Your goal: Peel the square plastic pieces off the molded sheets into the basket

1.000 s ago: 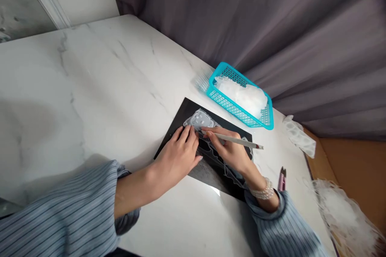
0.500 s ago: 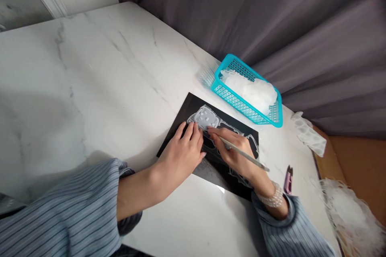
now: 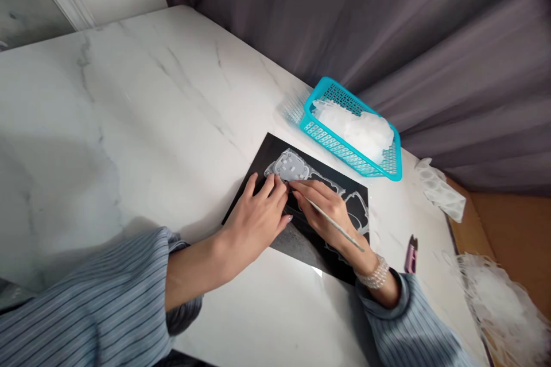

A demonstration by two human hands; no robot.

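Observation:
A black mat (image 3: pixel 258 154) lies at an angle on the marble table. On it is a translucent sheet (image 3: pixel 293 166) with a rounded, dotted panel and thin looping outlines to its right. My left hand (image 3: pixel 258 212) rests on the mat with fingers spread, its fingertips at the lower edge of the dotted panel. My right hand (image 3: pixel 322 209) is closed around a thin, pale pen-like tool (image 3: pixel 338 226), whose tip is hidden near my left fingertips. The two hands are side by side, almost touching.
Behind the mat stands a blue basket (image 3: pixel 344 151) of white translucent pieces. Pink snips (image 3: pixel 411 255) lie to the right. Beyond them are a translucent sheet piece (image 3: pixel 441 189) and a cardboard box (image 3: pixel 512 229) with stringy white scraps (image 3: pixel 499 298). A dark curtain (image 3: pixel 387 22) hangs behind.
My right hand has moved slightly left, closer to my left fingertips, and the tool's back end has swung left and down. My left hand has hardly moved.

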